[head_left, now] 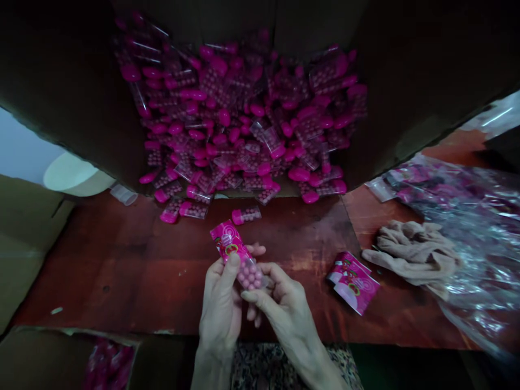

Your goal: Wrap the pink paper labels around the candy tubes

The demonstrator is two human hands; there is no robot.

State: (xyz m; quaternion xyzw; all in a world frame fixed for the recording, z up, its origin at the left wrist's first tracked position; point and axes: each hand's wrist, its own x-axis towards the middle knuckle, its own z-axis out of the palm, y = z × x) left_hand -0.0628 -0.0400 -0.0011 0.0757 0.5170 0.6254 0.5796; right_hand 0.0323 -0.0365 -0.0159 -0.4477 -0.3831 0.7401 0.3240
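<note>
Over the front of the table, both hands meet on one clear tube of pink candy balls (251,275). A pink printed sleeve (228,240) covers its far part. My left hand (221,300) is closed around the sleeve, thumb pressed on its printed side. With fingers and thumb, my right hand (284,298) pinches the near end of the tube. Just beyond lies a loose pink-capped candy tube (246,215). To the right, a small stack of printed sleeves (355,281) rests on the table. The tube's cap is hidden from view.
A big cardboard box (390,97) lies with its opening facing me, heaped with pink-capped tubes (244,124). Right are a crumpled beige glove or cloth (418,252) and clear plastic bags (479,227). A lower-left box (44,360) holds pink items. A white round container (77,174) stands left.
</note>
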